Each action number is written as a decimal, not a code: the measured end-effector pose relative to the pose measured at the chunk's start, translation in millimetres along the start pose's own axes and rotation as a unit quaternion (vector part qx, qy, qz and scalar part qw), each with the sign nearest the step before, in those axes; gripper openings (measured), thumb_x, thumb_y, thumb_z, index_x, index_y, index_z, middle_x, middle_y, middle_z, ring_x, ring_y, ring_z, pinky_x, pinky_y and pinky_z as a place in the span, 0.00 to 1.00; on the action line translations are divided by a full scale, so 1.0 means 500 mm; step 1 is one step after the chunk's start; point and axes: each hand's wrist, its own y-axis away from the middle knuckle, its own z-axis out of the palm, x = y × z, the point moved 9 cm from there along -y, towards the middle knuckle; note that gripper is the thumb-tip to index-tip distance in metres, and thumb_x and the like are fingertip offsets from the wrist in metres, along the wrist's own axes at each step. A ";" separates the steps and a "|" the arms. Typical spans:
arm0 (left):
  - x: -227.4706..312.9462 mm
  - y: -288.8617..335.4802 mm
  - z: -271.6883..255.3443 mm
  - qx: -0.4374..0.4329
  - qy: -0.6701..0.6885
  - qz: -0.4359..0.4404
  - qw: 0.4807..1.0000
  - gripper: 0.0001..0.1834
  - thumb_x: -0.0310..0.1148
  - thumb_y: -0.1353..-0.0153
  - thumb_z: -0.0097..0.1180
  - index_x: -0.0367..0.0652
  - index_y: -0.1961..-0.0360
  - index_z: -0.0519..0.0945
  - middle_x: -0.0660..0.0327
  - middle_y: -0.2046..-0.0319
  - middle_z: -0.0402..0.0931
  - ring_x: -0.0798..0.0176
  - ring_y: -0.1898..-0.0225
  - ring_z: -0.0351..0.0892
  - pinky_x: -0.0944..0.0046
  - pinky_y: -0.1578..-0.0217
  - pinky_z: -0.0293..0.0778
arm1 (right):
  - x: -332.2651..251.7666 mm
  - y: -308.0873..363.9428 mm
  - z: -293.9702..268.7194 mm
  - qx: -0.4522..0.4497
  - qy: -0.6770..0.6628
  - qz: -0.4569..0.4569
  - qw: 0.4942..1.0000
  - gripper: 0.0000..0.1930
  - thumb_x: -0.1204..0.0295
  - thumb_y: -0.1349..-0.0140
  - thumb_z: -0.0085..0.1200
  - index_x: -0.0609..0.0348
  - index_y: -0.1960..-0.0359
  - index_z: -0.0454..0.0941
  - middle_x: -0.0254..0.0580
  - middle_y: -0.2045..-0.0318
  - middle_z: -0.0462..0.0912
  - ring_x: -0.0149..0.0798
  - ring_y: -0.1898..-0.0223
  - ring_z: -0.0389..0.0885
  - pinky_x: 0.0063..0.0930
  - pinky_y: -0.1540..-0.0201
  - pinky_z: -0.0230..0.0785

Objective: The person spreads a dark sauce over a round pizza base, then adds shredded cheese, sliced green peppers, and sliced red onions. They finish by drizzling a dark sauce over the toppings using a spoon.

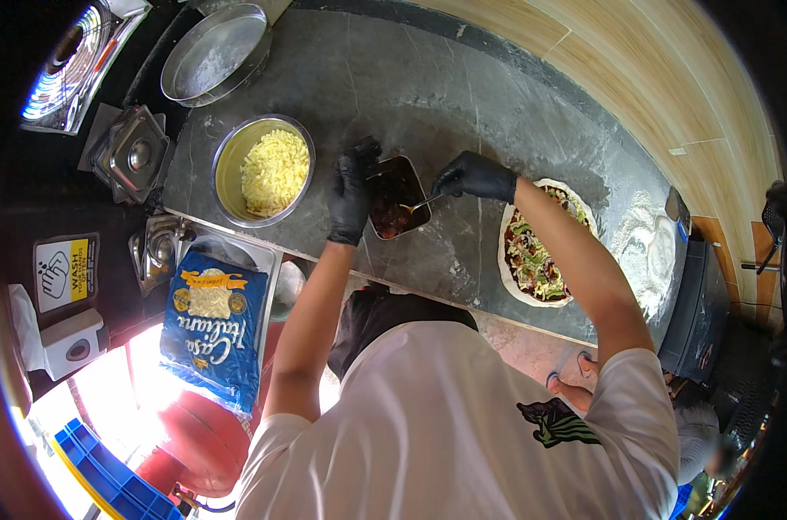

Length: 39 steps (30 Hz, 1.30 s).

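Observation:
A small rectangular metal container (398, 221) with a dark, chunky filling stands on the counter before me. My left hand (350, 192), in a black glove, is at its left side, fingers curled at the upper left rim. My right hand (477, 178), also gloved in black, pinches the handle of a spoon (427, 202) whose bowl is down in the filling. Under my right forearm lies an unbaked pizza (532, 269) with green, purple and pale toppings, partly hidden. Left of my left hand is a round metal bowl (222, 186) holding shredded yellow cheese.
A round metal pan (181, 74) sits at the far left. Flour and pale dough (659, 247) are at the counter's right end. A blue bag (204, 325) lies in a metal tray at left, near metal lids (136, 156). A wall (671, 95) borders the far right.

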 end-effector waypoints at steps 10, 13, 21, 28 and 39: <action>-0.001 0.056 -0.071 0.045 0.074 -0.005 0.996 0.30 0.48 0.17 0.39 0.29 0.35 0.74 0.46 0.39 0.80 0.50 0.38 0.80 0.49 0.32 0.72 | -0.023 0.029 -0.046 0.088 0.031 -0.051 0.994 0.11 0.66 0.33 0.63 0.57 0.54 0.90 0.49 0.62 0.90 0.42 0.63 0.87 0.35 0.53 0.77; -0.011 0.068 -0.059 0.043 0.106 -0.033 0.993 0.30 0.49 0.17 0.39 0.32 0.34 0.74 0.50 0.37 0.78 0.53 0.36 0.79 0.49 0.32 0.71 | -0.038 0.051 -0.056 0.109 -0.007 -0.037 0.993 0.09 0.72 0.34 0.63 0.60 0.55 0.89 0.43 0.64 0.89 0.33 0.64 0.84 0.31 0.55 0.76; -0.011 0.089 0.095 -0.015 0.409 -0.256 0.876 0.30 0.54 0.19 0.41 0.39 0.34 0.76 0.51 0.37 0.78 0.52 0.34 0.75 0.50 0.31 0.69 | -0.111 0.144 -0.112 0.141 -0.061 -0.056 0.987 0.10 0.81 0.36 0.62 0.63 0.54 0.89 0.39 0.64 0.89 0.29 0.63 0.82 0.28 0.56 0.76; 0.017 0.140 0.334 -0.058 0.532 -0.324 0.780 0.31 0.55 0.21 0.45 0.38 0.34 0.76 0.49 0.35 0.76 0.48 0.33 0.74 0.46 0.30 0.69 | -0.071 0.372 -0.170 0.227 -0.120 -0.062 0.965 0.08 0.82 0.35 0.63 0.65 0.55 0.88 0.39 0.63 0.89 0.29 0.61 0.83 0.28 0.55 0.76; -0.020 0.287 0.657 -0.336 0.032 -0.252 0.907 0.24 0.39 0.24 0.57 0.37 0.33 0.76 0.57 0.40 0.81 0.63 0.42 0.81 0.59 0.39 0.76 | 0.217 0.861 -0.114 0.390 -0.130 0.073 0.909 0.07 0.77 0.34 0.64 0.62 0.57 0.89 0.45 0.62 0.91 0.34 0.61 0.87 0.32 0.52 0.80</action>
